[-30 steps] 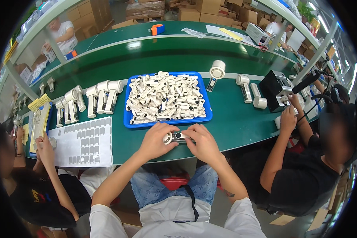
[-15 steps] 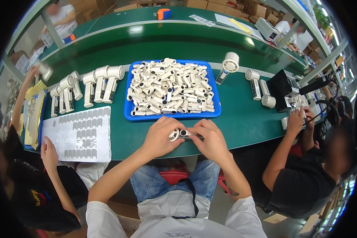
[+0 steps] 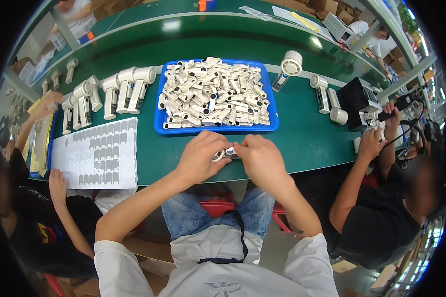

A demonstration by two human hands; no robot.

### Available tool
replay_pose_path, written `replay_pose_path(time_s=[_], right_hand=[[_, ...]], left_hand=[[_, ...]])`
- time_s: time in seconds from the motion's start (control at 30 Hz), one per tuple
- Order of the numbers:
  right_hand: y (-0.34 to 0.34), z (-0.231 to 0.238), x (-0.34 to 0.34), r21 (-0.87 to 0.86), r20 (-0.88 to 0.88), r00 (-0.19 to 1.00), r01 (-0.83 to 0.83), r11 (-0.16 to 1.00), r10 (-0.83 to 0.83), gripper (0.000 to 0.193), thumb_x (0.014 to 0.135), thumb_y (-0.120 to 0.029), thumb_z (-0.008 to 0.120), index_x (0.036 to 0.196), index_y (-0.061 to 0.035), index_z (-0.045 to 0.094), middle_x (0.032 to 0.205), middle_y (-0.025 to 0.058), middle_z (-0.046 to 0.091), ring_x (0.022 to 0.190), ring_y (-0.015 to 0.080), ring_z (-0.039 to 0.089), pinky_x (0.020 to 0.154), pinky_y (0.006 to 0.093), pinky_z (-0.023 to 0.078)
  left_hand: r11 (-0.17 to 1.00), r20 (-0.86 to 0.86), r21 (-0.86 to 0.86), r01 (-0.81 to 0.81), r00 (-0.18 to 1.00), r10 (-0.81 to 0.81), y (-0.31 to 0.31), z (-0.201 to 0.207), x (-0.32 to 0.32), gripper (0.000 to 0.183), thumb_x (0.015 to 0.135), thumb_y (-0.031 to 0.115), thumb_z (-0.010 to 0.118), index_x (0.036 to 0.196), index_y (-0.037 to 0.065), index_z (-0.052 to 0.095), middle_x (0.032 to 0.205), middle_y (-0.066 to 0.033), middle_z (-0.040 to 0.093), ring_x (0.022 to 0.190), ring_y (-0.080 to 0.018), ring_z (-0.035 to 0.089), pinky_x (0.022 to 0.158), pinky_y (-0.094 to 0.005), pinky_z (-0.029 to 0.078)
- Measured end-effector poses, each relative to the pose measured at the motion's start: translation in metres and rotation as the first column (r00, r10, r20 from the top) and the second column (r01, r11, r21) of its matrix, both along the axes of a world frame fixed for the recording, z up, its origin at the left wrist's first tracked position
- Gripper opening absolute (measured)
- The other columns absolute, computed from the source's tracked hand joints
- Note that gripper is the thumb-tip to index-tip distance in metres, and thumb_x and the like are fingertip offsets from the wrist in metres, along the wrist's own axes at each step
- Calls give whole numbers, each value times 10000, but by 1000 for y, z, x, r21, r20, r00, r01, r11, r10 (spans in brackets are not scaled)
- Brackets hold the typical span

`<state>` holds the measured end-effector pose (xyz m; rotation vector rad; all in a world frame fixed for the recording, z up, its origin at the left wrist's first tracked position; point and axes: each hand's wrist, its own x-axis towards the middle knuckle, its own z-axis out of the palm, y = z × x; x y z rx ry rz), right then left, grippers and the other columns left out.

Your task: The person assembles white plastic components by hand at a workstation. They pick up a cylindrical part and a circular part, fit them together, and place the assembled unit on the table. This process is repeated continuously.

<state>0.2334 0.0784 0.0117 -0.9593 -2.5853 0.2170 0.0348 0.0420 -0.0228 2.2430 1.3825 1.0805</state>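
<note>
Green bench (image 3: 302, 143) runs wide and curved in front of me, smooth top, people seated at both sides; a second green shelf (image 3: 183, 20) rises behind it. Blue tray (image 3: 158, 123) sits just beyond my hands, heaped with small white handle pieces (image 3: 213, 91), loosely piled. To its left a row of white fans (image 3: 119, 89) lies side by side, and nearer me a sheet of grey stickers (image 3: 97, 156). Right of the tray, one fan stands upright (image 3: 288, 67). My left hand (image 3: 200, 156) and right hand (image 3: 260, 158) meet at the bench edge over one small white part (image 3: 224, 154), fingers curled closed around it from both ends, only its middle showing between my thumbs. I judge it light, hard plastic, stiff, a bit slick; it probably won't crush, though any small clip on it might snap. Best hold looks like the two ends, pinched by fingertips, resting low over the bench so a slip lands on the top, not the floor.
</note>
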Motion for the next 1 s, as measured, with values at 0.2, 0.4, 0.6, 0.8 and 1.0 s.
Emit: replay_pose_path(time_s=[0.2,0.4,0.6,0.8,1.0], right_hand=[[9,-1,37,-521,-251,968,-160,838,29,333,827,-88,743,1157,-96,705,1179,133,639,1088,330,619,933,394,499],[-4,-23,48,-445,-259,955,-248,861,142,503,775,-91,782,1257,-81,640,1304,146,585,1162,335,599,969,403,499],[-11,-50,50,-274,-294,941,-253,928,169,509,757,-101,786,1243,-68,637,1292,132,584,1168,352,568,968,431,493],[-14,-61,44,-212,-368,922,-210,954,121,494,732,-97,804,1205,-61,667,1234,134,627,1117,339,591,937,427,503],[-9,-52,44,-484,-453,890,-191,854,-57,479,691,-72,837,1151,-51,707,1153,120,676,1075,304,608,912,394,505]], left_hand=[[996,-63,41,-80,995,82,-28,11,18,371,658,124,850,991,96,690,1081,-44,654,1060,-287,577,924,-429,453],[989,-214,-138,-44,977,14,-32,18,34,344,659,148,831,900,134,586,961,-32,611,962,-280,572,776,-411,411],[976,-252,-141,-168,959,129,-36,14,47,394,669,103,772,1006,123,567,851,-39,644,877,-277,609,719,-428,414],[976,-254,-131,-175,957,138,-33,7,46,351,670,113,807,929,149,572,850,-15,672,820,-260,626,712,-404,422],[950,-182,-230,-211,968,171,-30,11,48,356,646,113,811,915,144,579,840,-27,668,817,-274,641,681,-423,434]])
